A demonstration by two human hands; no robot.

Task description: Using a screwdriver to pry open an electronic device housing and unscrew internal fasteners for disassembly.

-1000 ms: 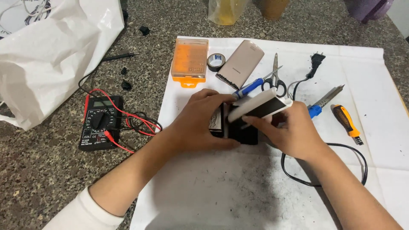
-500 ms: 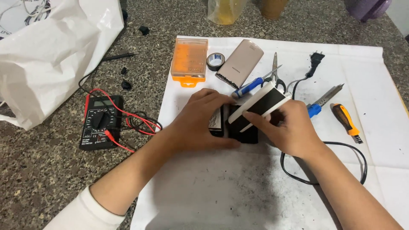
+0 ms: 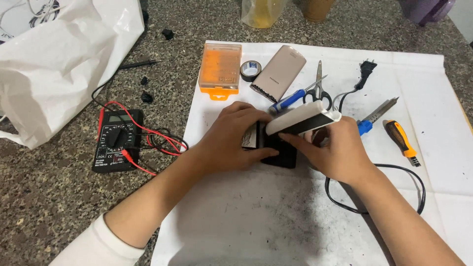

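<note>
A white rectangular casing (image 3: pixel 304 118) is tilted up over a black inner block (image 3: pixel 281 150) at the middle of a white paper sheet (image 3: pixel 276 216). My right hand (image 3: pixel 335 150) grips the white casing from the right, with the thumb against its underside. My left hand (image 3: pixel 231 138) presses down on the black block and a small board at its left end. The join between casing and block is partly hidden by my fingers.
On the sheet lie an orange bit case (image 3: pixel 219 69), black tape roll (image 3: pixel 250 70), beige power bank (image 3: pixel 279 73), scissors (image 3: pixel 318 87), blue screwdriver (image 3: pixel 287 102), soldering iron (image 3: pixel 377 114) with black cord (image 3: pixel 419 182), orange-handled screwdriver (image 3: pixel 400 140). A black multimeter (image 3: pixel 117 140) and white plastic bag (image 3: pixel 59 64) sit left.
The white casing has dropped slightly and lies a little flatter over the black block. Both hands stay in nearly the same place.
</note>
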